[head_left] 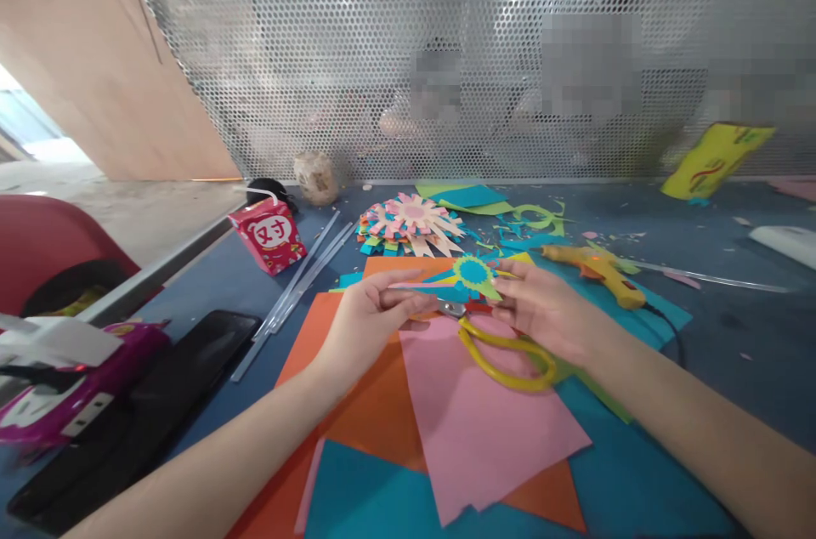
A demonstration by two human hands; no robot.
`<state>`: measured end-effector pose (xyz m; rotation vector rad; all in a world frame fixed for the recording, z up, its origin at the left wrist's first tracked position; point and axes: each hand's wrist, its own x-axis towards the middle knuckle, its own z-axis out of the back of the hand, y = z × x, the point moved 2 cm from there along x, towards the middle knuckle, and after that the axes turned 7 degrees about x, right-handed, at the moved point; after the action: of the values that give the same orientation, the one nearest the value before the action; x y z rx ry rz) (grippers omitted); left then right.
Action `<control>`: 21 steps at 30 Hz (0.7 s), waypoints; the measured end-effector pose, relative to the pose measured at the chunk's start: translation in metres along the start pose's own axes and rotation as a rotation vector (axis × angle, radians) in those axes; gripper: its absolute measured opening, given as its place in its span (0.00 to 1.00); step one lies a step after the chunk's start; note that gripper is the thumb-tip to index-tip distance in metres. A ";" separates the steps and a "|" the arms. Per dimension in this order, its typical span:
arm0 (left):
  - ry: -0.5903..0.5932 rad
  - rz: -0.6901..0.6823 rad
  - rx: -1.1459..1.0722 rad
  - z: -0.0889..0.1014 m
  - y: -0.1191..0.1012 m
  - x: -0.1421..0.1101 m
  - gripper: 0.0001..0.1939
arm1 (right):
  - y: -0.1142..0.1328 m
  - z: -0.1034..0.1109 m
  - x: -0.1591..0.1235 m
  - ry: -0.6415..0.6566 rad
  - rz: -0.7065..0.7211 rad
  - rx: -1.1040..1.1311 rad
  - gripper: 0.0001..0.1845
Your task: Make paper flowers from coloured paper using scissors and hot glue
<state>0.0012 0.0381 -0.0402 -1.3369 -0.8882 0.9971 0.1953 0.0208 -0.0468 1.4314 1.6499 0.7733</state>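
Note:
My left hand (366, 322) and my right hand (541, 305) meet above a stack of coloured paper. Between their fingertips they pinch a small paper flower (473, 274) with a blue round centre and green and yellow petals, plus a thin pink strip running left from it. Both hands are closed on this piece. Yellow-handled scissors (503, 352) lie on a pink sheet (478, 420) just under my right hand, touching no finger that I can see.
Orange (363, 411) and blue (612, 479) sheets lie under the pink one. A finished layered paper flower (411, 224) sits further back. A yellow glue gun (596, 271) lies right, glue sticks (299, 284) and a red carton (269, 235) left, a black phone (159, 386) near left. Perforated metal screen behind.

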 end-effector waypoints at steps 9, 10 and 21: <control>0.195 0.006 0.003 -0.033 0.004 -0.001 0.34 | -0.012 -0.015 -0.014 0.153 0.042 -0.007 0.18; 0.199 0.009 0.010 -0.034 0.002 -0.002 0.34 | -0.015 -0.015 -0.014 0.162 0.048 -0.024 0.19; 0.318 -0.116 -0.139 -0.027 -0.010 -0.037 0.55 | -0.003 0.002 -0.001 -0.063 0.178 -0.087 0.21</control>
<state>0.0141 -0.0057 -0.0295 -1.4933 -0.7915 0.6196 0.1956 0.0193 -0.0507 1.5394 1.4378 0.8793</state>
